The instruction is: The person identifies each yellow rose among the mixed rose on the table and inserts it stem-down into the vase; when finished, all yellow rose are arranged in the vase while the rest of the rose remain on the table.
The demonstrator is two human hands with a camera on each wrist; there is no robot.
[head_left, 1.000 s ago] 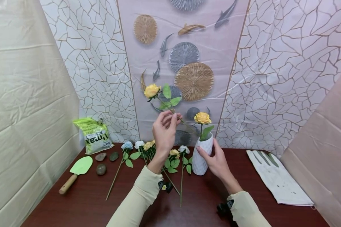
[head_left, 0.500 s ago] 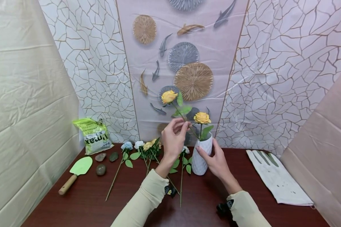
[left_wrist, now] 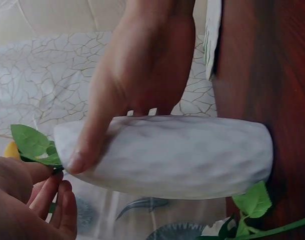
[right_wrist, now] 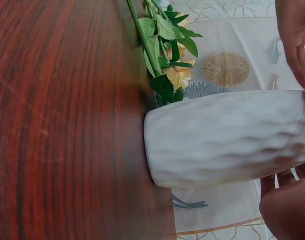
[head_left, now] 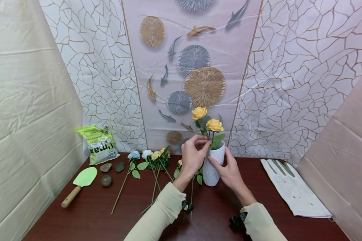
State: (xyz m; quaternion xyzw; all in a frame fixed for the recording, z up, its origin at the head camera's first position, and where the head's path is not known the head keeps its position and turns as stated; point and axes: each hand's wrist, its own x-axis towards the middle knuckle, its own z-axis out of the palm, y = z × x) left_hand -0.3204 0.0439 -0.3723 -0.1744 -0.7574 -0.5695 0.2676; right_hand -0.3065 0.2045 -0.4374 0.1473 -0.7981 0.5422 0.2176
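Note:
A white dimpled vase (head_left: 212,169) stands upright on the dark wooden table, slightly tilted in the head view. My right hand (head_left: 229,170) grips it round its upper side, thumb across the front, as the left wrist view also shows on the vase (left_wrist: 182,155). One yellow rose (head_left: 215,125) stands in the vase with a green leaf at the rim. At the vase's mouth my left hand (head_left: 194,155) pinches the stem of a second yellow rose (head_left: 199,112); its lower stem is hidden behind the fingers and rim.
Blue, white and yellow artificial roses (head_left: 157,155) lie left of the vase. Farther left are several stones (head_left: 107,180), a green trowel (head_left: 85,176) and a green-and-white bag (head_left: 101,145). White gloves (head_left: 295,189) lie at the right.
My left hand has moved right and down with the second rose, bringing its stem to the vase's mouth. The right hand keeps its hold on the vase.

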